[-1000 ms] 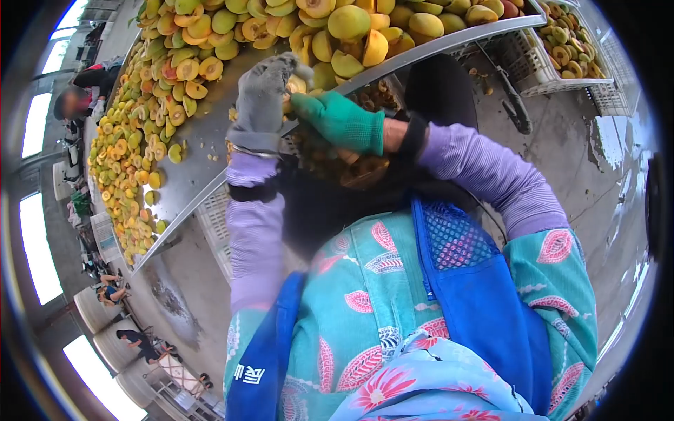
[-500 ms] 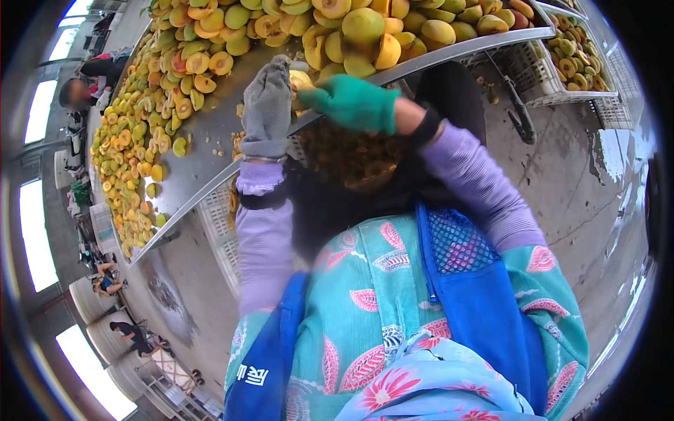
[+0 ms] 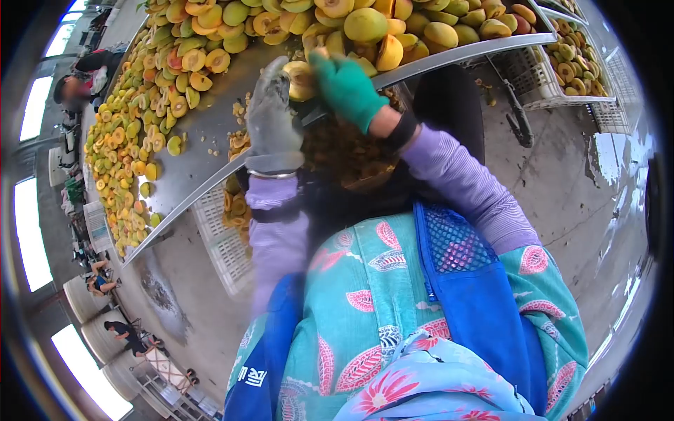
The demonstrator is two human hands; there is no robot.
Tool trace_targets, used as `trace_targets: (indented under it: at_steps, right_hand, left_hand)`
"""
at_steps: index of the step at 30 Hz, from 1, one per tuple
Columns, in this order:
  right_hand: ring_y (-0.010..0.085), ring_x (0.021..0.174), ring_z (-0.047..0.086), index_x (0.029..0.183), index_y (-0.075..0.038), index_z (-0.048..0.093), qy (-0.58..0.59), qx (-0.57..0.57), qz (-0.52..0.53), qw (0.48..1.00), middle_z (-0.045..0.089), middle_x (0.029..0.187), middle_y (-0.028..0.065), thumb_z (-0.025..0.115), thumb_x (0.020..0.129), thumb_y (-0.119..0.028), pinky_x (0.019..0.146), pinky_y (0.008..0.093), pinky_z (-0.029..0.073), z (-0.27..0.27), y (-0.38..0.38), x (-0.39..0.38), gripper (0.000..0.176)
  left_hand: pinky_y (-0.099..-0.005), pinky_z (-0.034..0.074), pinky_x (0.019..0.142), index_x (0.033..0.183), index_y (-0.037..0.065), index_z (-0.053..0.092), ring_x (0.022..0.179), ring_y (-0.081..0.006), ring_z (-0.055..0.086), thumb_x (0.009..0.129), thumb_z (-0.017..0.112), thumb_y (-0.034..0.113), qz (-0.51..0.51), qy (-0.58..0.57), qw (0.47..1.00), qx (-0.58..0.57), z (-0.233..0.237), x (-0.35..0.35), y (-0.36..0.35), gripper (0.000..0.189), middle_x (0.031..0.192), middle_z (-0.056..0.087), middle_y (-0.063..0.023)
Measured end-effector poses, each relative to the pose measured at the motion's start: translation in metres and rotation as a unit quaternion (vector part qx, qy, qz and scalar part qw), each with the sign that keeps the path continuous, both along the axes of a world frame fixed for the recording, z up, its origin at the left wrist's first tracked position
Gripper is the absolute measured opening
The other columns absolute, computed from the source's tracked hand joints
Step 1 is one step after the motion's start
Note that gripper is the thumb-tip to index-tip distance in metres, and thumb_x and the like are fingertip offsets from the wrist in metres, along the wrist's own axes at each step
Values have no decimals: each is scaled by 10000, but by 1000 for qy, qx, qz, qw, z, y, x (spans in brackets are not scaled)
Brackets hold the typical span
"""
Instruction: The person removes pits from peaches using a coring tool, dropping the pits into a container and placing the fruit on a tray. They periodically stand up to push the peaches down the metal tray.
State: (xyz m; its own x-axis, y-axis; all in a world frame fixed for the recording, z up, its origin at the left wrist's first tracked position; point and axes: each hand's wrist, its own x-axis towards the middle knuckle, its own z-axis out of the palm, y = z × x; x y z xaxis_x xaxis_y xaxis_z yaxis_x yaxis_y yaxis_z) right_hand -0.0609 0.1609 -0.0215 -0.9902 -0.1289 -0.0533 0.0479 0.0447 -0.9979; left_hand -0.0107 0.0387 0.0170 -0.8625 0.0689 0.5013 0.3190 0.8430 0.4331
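Note:
My left hand [image 3: 274, 116], in a grey glove, reaches up to the metal table's near edge. A halved yellow peach [image 3: 300, 81] sits against its fingers with the cut face showing. My right hand [image 3: 346, 90], in a green glove, is close beside that half on its right. Its fingers are curled, and whatever they hold is hidden. Just beyond both hands lies a heap of peaches, including a whole greenish-yellow peach [image 3: 365, 25] and many cut halves [image 3: 217, 62].
The metal table [image 3: 203, 151] has a raised rim and small scraps on it. Below are peach pieces [image 3: 351, 151] and a white plastic crate [image 3: 217, 231]. Another crate [image 3: 547, 91] with halves stands at right. People [image 3: 126, 337] are in the background at left.
The left hand has turned, its fingers now apart from the right hand's. The green-gloved hand has tilted upward and shifted slightly. The peach half's cut face has come into fuller view.

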Motion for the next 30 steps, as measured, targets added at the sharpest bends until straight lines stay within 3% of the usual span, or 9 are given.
trace_targets:
  at_steps: [3, 5, 8, 9, 13, 16, 18, 22, 30]
  right_hand:
    - [363, 728, 627, 932, 8, 565, 14, -30, 41, 999, 616, 755, 227, 461, 965, -449, 677, 441, 482, 7, 22, 0, 470]
    - [386, 746, 628, 949, 7, 562, 56, 81, 90, 991, 620, 775, 239, 463, 962, -446, 674, 456, 481, 15, 31, 32, 464]
    - [429, 807, 623, 988, 18, 547, 48, 144, 115, 982, 626, 834, 274, 462, 958, -445, 701, 486, 480, 21, 33, 54, 471]
    - [433, 809, 622, 992, 21, 545, 37, 141, 120, 982, 629, 836, 274, 462, 957, -448, 706, 486, 481, 22, 32, 53, 478]
    - [370, 782, 628, 1008, -4, 592, 24, 139, 100, 985, 640, 823, 211, 490, 960, -400, 686, 419, 482, 25, 27, 56, 412]
    - [337, 687, 660, 989, 31, 536, 6, 66, 118, 991, 631, 703, 206, 460, 961, -441, 618, 431, 500, 34, 27, 59, 478]
    - [311, 692, 668, 1001, 24, 539, -24, 70, 106, 992, 632, 707, 198, 466, 961, -432, 621, 417, 505, 27, 21, 60, 463]
    - [320, 710, 672, 1040, 8, 542, -52, 22, 80, 995, 636, 724, 199, 476, 956, -426, 651, 418, 509, 28, 12, 67, 448]
    - [205, 582, 594, 998, -1, 567, -63, -1, 137, 989, 606, 694, 140, 446, 968, -427, 519, 340, 457, 25, 9, 70, 444]
  left_hand:
    - [-376, 528, 879, 1215, -19, 532, 977, -230, 637, 884, 556, -22, -28, -98, 950, 295, -4, 5, 0, 332, 1123, 624, -110]
    - [-367, 514, 916, 1198, -34, 532, 985, -241, 633, 922, 528, 31, -87, -191, 641, 738, -8, 0, -3, 284, 1131, 613, -134]
    - [-399, 501, 923, 1192, -60, 531, 1045, -279, 599, 941, 534, 235, -106, -175, 719, 665, -16, 2, 7, 387, 1143, 597, -183]
    - [-390, 513, 888, 1150, -54, 549, 998, -279, 613, 942, 528, 260, -82, -180, 627, 753, -18, -2, 9, 377, 1085, 616, -176]
    - [-374, 523, 845, 1132, -53, 558, 921, -254, 624, 945, 525, 291, -23, -89, 960, 263, -16, -5, 4, 394, 978, 626, -149]
    - [-363, 530, 818, 1129, -47, 565, 885, -235, 625, 944, 526, 305, -24, -107, 921, 374, -3, -1, 14, 400, 940, 623, -138]
    - [-355, 533, 809, 1121, -42, 574, 874, -227, 627, 942, 526, 315, -54, -171, 744, 644, -3, -2, 17, 402, 939, 622, -134]
    - [-337, 538, 754, 1065, -35, 600, 827, -216, 634, 947, 513, 275, -22, -72, 910, 408, -16, -3, 17, 343, 915, 630, -128]
    - [-267, 514, 608, 952, -25, 640, 694, -164, 627, 962, 519, 201, -70, -84, 862, 495, -4, -3, 15, 256, 810, 648, -101]
